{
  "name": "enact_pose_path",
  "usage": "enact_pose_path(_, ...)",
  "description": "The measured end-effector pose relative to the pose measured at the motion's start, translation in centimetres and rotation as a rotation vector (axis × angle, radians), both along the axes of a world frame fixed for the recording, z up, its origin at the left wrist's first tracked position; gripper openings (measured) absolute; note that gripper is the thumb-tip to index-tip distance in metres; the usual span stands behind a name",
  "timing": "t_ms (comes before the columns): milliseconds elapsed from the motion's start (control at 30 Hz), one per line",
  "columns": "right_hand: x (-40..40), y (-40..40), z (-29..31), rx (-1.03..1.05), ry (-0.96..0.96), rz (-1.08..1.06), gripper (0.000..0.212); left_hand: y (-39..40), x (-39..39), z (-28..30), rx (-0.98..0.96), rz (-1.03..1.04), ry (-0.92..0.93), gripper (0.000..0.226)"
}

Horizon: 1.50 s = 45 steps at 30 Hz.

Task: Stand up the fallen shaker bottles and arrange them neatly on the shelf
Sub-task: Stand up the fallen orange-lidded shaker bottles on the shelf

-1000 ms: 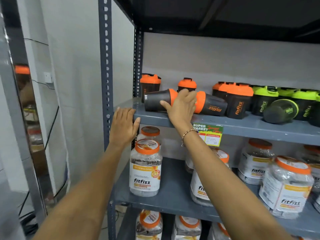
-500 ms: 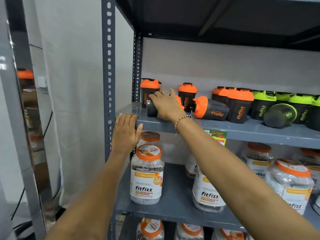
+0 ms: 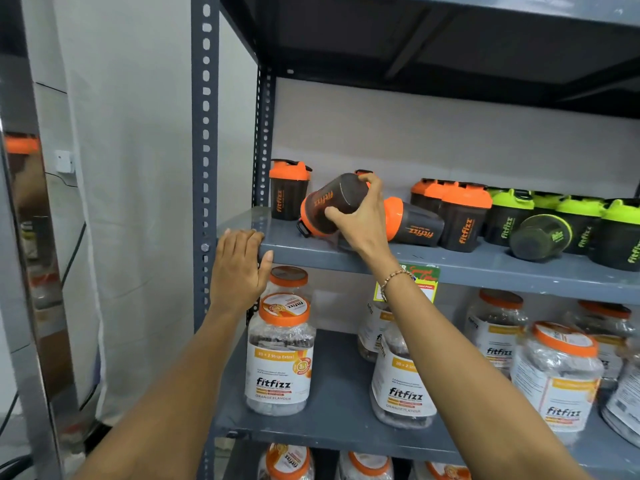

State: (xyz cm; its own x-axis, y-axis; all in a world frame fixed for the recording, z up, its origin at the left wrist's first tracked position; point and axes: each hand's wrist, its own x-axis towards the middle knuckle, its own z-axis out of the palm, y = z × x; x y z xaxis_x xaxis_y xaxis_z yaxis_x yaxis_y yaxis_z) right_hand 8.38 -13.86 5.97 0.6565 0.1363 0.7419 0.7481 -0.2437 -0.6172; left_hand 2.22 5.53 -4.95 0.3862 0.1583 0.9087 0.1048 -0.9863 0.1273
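Lifted off the shelf since a moment ago, the shaker bottle [image 3: 330,206] now hangs tilted, lid down.

Right hand [image 3: 363,220] fingers grip its dark body near the shelf's [image 3: 450,268] left end; left hand [image 3: 239,268] lies open on the front edge. Swinging it upright could knock the fallen orange bottle [image 3: 414,225] (1 green one [image 3: 540,237] is also down).

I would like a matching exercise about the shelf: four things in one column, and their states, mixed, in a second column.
Things:
1. Shaker in the right hand
2. Orange-lid shaker at the far left
3. Green-lid shaker at the front
4. Left hand

States:
A. Stands upright
B. Lies on its side, untouched
C. Rests on the shelf edge
D. Gripped, tilted with lid down

Pairs: 1-D, 2-A, 3-B, 4-C
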Motion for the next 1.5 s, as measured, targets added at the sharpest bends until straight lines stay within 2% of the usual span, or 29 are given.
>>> enact_pose_path(133,0.0,-0.9,0.5,-0.040,0.093,0.006,0.088,-0.2,-0.1,0.1,-0.010,0.002,-0.002,0.044)
enact_pose_path(233,-0.5,-1.2,1.4,-0.150,0.121,-0.037,0.082,-0.2,-0.2,0.1,-0.014,0.007,0.003,0.045)
enact_pose_path(333,-1.1,-1.8,2.7,-0.362,0.254,-0.056,0.081,-0.3,-0.3,0.1,-0.023,0.005,0.019,0.046)
enact_pose_path(433,-1.4,-2.0,3.3,-0.595,0.399,-0.051,0.095,-0.4,-0.4,0.2,-0.029,0.014,0.046,0.049)
enact_pose_path(500,-1.7,-1.9,3.9,-0.661,0.444,-0.062,0.098,-0.4,-0.5,0.2,-0.026,0.018,0.054,0.050)
enact_pose_path(567,-2.0,-1.7,4.7,-0.696,0.485,-0.033,0.091,-0.3,-0.6,0.2,-0.018,0.019,0.050,0.049)
enact_pose_path(633,-1.8,-1.4,5.1,-0.647,0.557,0.057,0.071,-0.2,-0.6,0.2,-0.011,0.021,0.047,0.049)
enact_pose_path(700,-1.2,-0.9,4.7,-0.483,0.669,0.162,0.061,-0.2,-0.5,0.2,-0.010,0.021,0.043,0.049)
enact_pose_path(833,0.3,1.0,2.7,0.001,0.861,0.514,0.063,-0.1,-0.2,0.1,-0.035,0.006,0.034,0.051)
enact_pose_path(900,0.6,2.0,2.0,0.108,0.862,0.612,0.061,-0.1,0.0,0.0,-0.038,0.002,0.022,0.050)
enact_pose_path(967,0.8,3.1,1.5,0.101,0.827,0.587,0.058,0.1,0.2,-0.1,-0.017,-0.005,-0.006,0.046)
enact_pose_path(1067,1.2,4.3,1.0,0.054,0.751,0.483,0.065,0.3,0.4,-0.3,0.023,-0.010,-0.061,0.040)
enact_pose_path(1200,2.0,5.9,1.3,-0.124,0.591,0.270,0.053,0.5,0.9,-0.4,0.050,-0.001,-0.106,0.037)
enact_pose_path(1267,2.4,6.7,1.2,-0.194,0.556,0.198,0.063,0.6,1.1,-0.5,0.064,0.003,-0.119,0.034)
enact_pose_path(1400,4.0,7.6,0.3,-0.241,0.494,0.119,0.098,0.7,1.3,-0.6,0.068,0.012,-0.131,0.033)
enact_pose_path(1500,3.2,7.7,0.4,-0.287,0.463,0.096,0.098,0.6,1.2,-0.6,0.060,0.015,-0.122,0.033)
